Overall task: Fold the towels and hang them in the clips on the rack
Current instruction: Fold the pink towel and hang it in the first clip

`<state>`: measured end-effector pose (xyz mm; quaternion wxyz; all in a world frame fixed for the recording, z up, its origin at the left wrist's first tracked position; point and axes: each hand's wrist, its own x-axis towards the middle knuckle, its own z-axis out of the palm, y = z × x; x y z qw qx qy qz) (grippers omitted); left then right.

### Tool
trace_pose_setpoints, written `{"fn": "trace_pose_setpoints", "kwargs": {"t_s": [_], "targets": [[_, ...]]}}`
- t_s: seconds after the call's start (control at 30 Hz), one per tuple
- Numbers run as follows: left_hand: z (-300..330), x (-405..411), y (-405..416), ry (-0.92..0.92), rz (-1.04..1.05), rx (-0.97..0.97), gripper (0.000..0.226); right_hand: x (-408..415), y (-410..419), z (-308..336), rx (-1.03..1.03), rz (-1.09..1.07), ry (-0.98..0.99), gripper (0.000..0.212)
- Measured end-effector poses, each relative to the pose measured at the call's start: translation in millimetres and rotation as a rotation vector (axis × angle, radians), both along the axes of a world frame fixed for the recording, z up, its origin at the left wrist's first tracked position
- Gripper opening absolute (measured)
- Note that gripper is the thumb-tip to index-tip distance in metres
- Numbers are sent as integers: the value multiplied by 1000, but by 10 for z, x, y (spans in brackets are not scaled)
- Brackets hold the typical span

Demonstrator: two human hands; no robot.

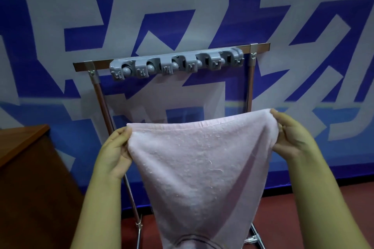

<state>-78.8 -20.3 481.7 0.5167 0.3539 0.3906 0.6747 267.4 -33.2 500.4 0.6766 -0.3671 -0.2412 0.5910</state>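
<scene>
Below the rack [251, 79], both hands' fingers [283, 119] pinch the pink towel's [200, 163] top corners.

Dim, cool-toned indoor light with a bluish cast. Soft shadows fall across the pink towel [200, 159]. Wide-angle distortion bends the wall pattern [81, 16] near the edges. Overall slightly soft, with faint blur at the corners.

Blue-and-white patterned wall [202, 6] behind; brown wooden cabinet [30, 168] at left; reddish floor [313, 208] below.
</scene>
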Motion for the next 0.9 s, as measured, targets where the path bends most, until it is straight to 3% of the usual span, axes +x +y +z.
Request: {"fn": "trace_pose_setpoints", "kwargs": {"t_s": [0.1, 0.27, 0.53, 0.67, 0.9], "targets": [[-51, 119, 8, -17, 1, -55, 9, -117, 50, -95, -17, -7, -58, 21], [-9, 524, -117, 88, -58, -31, 7, -456, 74, -191, 2, -11, -432, 29], [132, 1079, -387, 302, -102, 25, 16, -935, -136, -150, 165, 69, -743, 23], [119, 1180, -483, 433, -91, 61, 8, -1012, -251, -133, 220, 74, -811, 20], [150, 1207, -554, 504, -77, 106, 6, -1075, -335, -89, 295, 56, -833, 21]]}}
